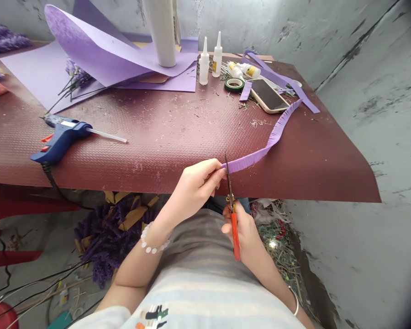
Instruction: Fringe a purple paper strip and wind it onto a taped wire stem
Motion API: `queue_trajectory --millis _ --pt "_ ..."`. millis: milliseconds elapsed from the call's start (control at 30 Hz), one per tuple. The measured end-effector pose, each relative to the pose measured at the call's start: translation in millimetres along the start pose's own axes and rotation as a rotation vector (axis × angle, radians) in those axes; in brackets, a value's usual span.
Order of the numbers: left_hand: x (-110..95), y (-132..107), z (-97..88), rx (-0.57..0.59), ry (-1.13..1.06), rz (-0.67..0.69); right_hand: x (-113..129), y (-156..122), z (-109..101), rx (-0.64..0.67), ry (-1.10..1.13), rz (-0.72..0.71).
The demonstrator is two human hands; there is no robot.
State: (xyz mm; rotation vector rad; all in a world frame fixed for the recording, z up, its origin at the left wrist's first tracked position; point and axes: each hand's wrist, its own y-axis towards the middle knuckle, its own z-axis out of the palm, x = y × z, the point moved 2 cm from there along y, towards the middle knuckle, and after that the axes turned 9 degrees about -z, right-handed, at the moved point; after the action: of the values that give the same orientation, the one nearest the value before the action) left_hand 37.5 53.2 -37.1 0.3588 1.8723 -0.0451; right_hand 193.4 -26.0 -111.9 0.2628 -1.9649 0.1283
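Note:
A long purple paper strip (251, 158), fringed with fine cuts along one edge, curves across the table toward the phone. Its near end is pinched between the fingers of my left hand (202, 183). My right hand (245, 230) is closed round the orange-red handles of a pair of scissors (235, 237). The dark scissor blades point up and away from me and cross the strip just right of my left fingertips. How far apart the blades stand is hard to make out.
The table (178, 137) holds a blue glue gun (63, 137) at left, purple sheets (102, 55) at the back, two white bottles (204, 66), green tape (234, 85) and a phone (270, 97). Purple flower bundles (109, 237) lie on the floor below. A wall (373, 87) bounds the right.

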Motion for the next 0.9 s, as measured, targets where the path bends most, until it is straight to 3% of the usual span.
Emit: queue_trajectory --millis 667,900 --pt "0 -1 -3.2 0.056 -0.07 -0.048 -3 -4 2 0.026 0.258 -0.005" --pt "1 -2 -3.0 0.018 -0.137 -0.061 -5 -5 4 0.037 0.309 0.027"
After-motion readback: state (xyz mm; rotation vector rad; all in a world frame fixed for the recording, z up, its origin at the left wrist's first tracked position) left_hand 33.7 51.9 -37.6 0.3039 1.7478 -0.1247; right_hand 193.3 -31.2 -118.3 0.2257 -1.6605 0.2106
